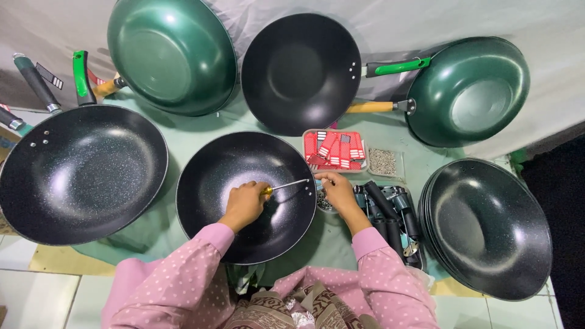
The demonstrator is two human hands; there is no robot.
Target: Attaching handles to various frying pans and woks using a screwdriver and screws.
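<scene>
Inside the speckled black wok (244,176), left fingers (251,190) pinching a yellow-handled screwdriver (286,185).

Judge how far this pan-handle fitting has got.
Done: several pans, like the green pan, carry handles. In hand: the left hand drives a screwdriver inside the middle pan; the right hand steadies its rim. Left: the stacked pans and loose handles.
</scene>
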